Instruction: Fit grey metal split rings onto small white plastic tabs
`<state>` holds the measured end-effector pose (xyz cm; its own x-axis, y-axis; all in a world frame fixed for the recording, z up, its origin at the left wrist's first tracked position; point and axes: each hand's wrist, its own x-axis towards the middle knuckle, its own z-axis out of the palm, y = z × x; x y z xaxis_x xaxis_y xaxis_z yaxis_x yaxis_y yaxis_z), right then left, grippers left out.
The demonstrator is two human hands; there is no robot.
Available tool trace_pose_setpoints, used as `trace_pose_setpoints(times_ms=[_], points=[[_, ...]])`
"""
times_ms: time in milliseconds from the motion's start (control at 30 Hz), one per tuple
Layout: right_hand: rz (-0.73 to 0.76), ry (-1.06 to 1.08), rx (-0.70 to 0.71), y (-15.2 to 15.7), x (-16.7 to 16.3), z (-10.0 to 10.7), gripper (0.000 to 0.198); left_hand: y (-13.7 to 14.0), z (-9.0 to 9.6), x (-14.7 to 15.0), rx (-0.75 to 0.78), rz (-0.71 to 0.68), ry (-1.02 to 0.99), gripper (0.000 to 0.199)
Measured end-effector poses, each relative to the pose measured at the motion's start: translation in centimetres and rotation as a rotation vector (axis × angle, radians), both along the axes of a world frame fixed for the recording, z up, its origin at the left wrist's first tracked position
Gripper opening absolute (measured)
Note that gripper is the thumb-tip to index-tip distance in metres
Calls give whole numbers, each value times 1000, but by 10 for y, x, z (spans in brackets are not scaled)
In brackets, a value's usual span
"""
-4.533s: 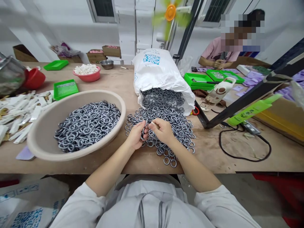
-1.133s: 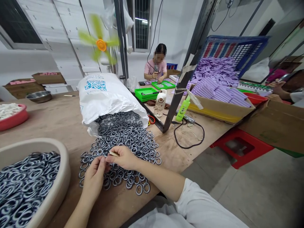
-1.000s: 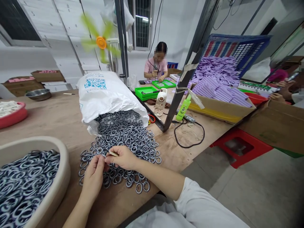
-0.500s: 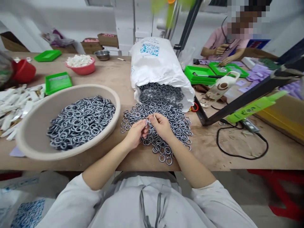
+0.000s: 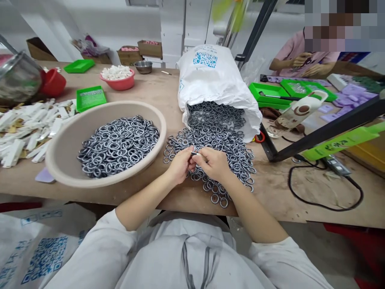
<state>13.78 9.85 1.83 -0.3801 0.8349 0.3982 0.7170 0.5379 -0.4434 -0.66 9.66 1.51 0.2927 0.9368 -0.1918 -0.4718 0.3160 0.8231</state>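
My left hand (image 5: 179, 166) is closed in a pinch above a spread of grey rings (image 5: 210, 138). A ring showed at its fingertips a moment ago; now the fingers mostly hide it. Close against it, my right hand (image 5: 213, 163) is also closed, thumb and fingers pressed together. A small thin dark piece (image 5: 194, 153) shows between the two hands; its kind cannot be made out. The rings spill from the mouth of a white sack (image 5: 216, 82) lying on the table. To the left, a wide beige basin (image 5: 60, 162) holds many more such rings.
White strips (image 5: 33, 132) lie heaped at the far left, near a green tray (image 5: 90, 98) and a red bowl (image 5: 120, 83). A black metal bar (image 5: 327, 128) and a cable (image 5: 290, 184) are at right. Across the table sits a co-worker (image 5: 303, 60).
The view has swung, so the scene sits further right. My right hand has turned over more, its fingers curled toward the left hand. The thin dark piece now shows between them.
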Motion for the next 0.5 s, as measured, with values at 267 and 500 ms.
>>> trace_pose_setpoints(times_ms=[267,500], points=[[-217,227,-98,25,16,-11,47,-5,-1,0,10,-165,-1,39],[-399,85,-123,58,29,-7,42,-1,-11,1,27,-176,-20,32]])
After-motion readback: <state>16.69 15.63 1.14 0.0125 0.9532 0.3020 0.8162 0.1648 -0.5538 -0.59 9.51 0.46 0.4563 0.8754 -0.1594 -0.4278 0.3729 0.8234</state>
